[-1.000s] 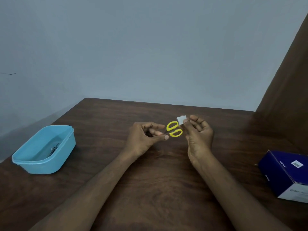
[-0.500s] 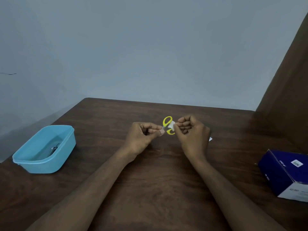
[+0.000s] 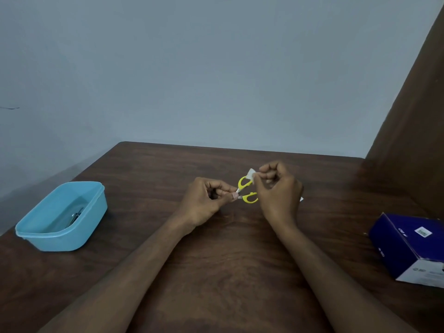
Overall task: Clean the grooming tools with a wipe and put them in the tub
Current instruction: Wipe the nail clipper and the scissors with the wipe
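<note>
Above the brown table (image 3: pixel 228 260), small yellow-handled scissors (image 3: pixel 247 191) are pinched blade-end by the left hand (image 3: pixel 206 203), handles pointing right toward the right hand (image 3: pixel 278 191), closed on a wipe (image 3: pixel 251 174); the tub (image 3: pixel 62 217) lies far left.

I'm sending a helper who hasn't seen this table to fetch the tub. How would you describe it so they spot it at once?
On the dark wooden table, look to the left edge, well away from both hands. The tub is light blue plastic, open-topped, with a metal tool lying inside; the only other container, a navy cardboard box, sits far right.

Tub (image 3: pixel 63 217) lies left on table (image 3: pixel 216 272), box (image 3: pixel 408 248) right.
</note>
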Demonstrator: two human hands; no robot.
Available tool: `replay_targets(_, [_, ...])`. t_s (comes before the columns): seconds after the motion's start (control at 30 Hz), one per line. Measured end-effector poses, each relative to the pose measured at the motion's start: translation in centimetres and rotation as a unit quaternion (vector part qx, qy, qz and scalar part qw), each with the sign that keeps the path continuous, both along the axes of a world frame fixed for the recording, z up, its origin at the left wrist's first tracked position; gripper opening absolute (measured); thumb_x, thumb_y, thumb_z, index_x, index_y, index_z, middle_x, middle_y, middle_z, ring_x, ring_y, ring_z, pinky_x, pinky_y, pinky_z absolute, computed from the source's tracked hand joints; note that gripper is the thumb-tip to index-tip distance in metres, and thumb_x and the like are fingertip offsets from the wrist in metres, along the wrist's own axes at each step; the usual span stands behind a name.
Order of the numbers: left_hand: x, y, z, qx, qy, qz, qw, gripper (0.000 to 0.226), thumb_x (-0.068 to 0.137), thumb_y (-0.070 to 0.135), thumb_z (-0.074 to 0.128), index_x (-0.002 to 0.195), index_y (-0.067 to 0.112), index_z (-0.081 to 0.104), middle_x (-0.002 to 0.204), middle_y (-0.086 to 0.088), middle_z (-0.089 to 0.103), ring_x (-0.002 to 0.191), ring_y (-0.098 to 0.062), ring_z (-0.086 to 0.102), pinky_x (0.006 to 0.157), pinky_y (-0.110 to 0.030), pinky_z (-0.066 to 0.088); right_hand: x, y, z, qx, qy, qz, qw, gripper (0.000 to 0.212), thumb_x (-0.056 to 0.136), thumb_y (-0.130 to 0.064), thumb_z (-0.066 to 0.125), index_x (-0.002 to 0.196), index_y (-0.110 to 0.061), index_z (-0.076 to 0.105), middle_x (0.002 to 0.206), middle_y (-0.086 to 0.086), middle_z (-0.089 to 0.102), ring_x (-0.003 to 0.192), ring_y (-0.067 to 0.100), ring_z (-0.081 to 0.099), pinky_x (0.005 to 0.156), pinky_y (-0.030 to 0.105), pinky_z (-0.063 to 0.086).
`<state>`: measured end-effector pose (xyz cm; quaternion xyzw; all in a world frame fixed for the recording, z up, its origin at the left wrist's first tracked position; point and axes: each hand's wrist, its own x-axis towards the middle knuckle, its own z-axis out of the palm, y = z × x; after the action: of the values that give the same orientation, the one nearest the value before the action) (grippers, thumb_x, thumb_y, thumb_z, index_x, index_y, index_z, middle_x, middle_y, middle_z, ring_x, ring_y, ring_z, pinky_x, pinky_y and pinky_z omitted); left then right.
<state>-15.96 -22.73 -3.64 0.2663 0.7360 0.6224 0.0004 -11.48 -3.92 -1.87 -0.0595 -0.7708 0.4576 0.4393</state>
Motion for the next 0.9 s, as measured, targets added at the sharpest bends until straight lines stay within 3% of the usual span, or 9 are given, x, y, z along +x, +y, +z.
replay_targets(0.1, [-0.2, 0.0, -0.2, 0.022, -0.011, 0.009, 1.0, 0.011, 0.089, 0.018, 0.086, 0.099, 0.02, 0.087, 0.073, 0.001, 0.071, 0.078, -0.018, 0.064, 0.079, -0.033, 0.051, -0.1, 0.6, 0.1, -0.018, 0.027, -0.022, 0.999, 0.02, 0.091, -0.005, 0.075, 0.1, -0.024, 0.074, 0.085, -0.012, 0.072, 0.073, 0.001, 0.066, 0.074, 0.03, 0.057])
replay_targets(0.2, [-0.1, 0.0, 0.0, 0.044, -0.015, 0.027, 0.999, 0.012, 0.09, 0.014, 0.084, 0.102, 0.014, 0.086, 0.071, 0.004, 0.068, 0.076, -0.009, 0.064, 0.077, -0.025, 0.052, -0.1, 0.9, -0.2, 0.083, 0.007, 0.002, 0.997, 0.047, 0.097, 0.005, 0.056, 0.129, -0.024, 0.075, 0.1, 0.001, 0.06, 0.081, 0.0, 0.057, 0.078, 0.017, 0.048])
replay_targets(0.27, [0.1, 0.1, 0.3, 0.066, -0.016, 0.052, 0.996, 0.015, 0.092, 0.008, 0.082, 0.106, 0.007, 0.083, 0.071, 0.003, 0.066, 0.07, -0.005, 0.062, 0.071, -0.02, 0.051, 0.0, 1.1, -0.6, 0.146, -0.033, 0.028, 0.988, 0.06, 0.097, 0.01, 0.048, 0.14, -0.026, 0.07, 0.102, 0.005, 0.053, 0.084, 0.011, 0.054, 0.082, 0.022, 0.046])
replay_targets(0.33, [0.1, -0.1, 0.5, 0.099, -0.032, 0.079, 0.991, 0.017, 0.093, 0.005, 0.08, 0.109, 0.004, 0.081, 0.071, -0.001, 0.064, 0.065, -0.004, 0.061, 0.066, -0.017, 0.051, 0.0, 1.0, -1.1, 0.165, -0.062, 0.073, 0.982, 0.057, 0.098, 0.007, 0.05, 0.142, -0.024, 0.067, 0.098, 0.005, 0.058, 0.082, 0.014, 0.058, 0.082, 0.029, 0.049])
replay_targets(0.47, [0.4, -0.7, 0.6, 0.068, 0.025, 0.123, 0.99, 0.017, 0.093, 0.012, 0.082, 0.109, 0.012, 0.084, 0.079, -0.002, 0.076, 0.07, -0.007, 0.069, 0.069, -0.019, 0.054, 0.4, 0.2, -1.4, 0.098, -0.107, 0.128, 0.981, 0.028, 0.096, -0.006, 0.065, 0.111, -0.026, 0.078, 0.081, -0.001, 0.073, 0.066, 0.015, 0.073, 0.072, 0.041, 0.061])
replay_targets(0.53, [0.6, -0.7, 0.3, -0.006, 0.092, 0.148, 0.985, 0.015, 0.093, 0.019, 0.083, 0.108, 0.02, 0.086, 0.086, 0.008, 0.082, 0.079, -0.005, 0.075, 0.072, -0.02, 0.057, 0.4, -0.2, -1.5, 0.084, -0.107, 0.115, 0.984, 0.027, 0.095, -0.006, 0.067, 0.101, -0.029, 0.079, 0.085, -0.004, 0.073, 0.068, 0.014, 0.073, 0.07, 0.034, 0.059])
replay_targets(0.63, [0.9, -0.4, 0.0, -0.081, 0.17, 0.148, 0.971, 0.016, 0.096, 0.026, 0.08, 0.111, 0.032, 0.085, 0.094, 0.015, 0.081, 0.086, 0.0, 0.075, 0.076, -0.025, 0.06, 0.7, -0.6, -1.6, 0.117, -0.116, 0.1, 0.981, 0.026, 0.094, -0.006, 0.068, 0.096, -0.03, 0.079, 0.083, -0.008, 0.063, 0.07, 0.015, 0.07, 0.066, 0.029, 0.049])
replay_targets(0.73, [0.9, -0.1, -0.2, -0.137, 0.253, 0.13, 0.949, 0.018, 0.097, 0.034, 0.077, 0.113, 0.031, 0.084, 0.087, 0.012, 0.077, 0.079, -0.005, 0.071, 0.071, -0.033, 0.058, 0.5, -0.3, -1.6, 0.097, -0.116, 0.088, 0.985, 0.026, 0.092, -0.005, 0.069, 0.095, -0.028, 0.081, 0.085, -0.004, 0.067, 0.071, 0.02, 0.072, 0.072, 0.034, 0.055])
replay_targets(0.9, [0.7, 0.0, 0.2, -0.181, 0.321, 0.112, 0.923, 0.021, 0.096, 0.033, 0.073, 0.112, 0.025, 0.085, 0.083, 0.006, 0.071, 0.072, -0.008, 0.065, 0.064, -0.022, 0.047, 0.2, 0.2, -2.1, 0.101, -0.115, 0.089, 0.984, 0.021, 0.088, -0.01, 0.066, 0.095, -0.021, 0.082, 0.084, 0.003, 0.072, 0.074, 0.027, 0.073, 0.075, 0.048, 0.059])
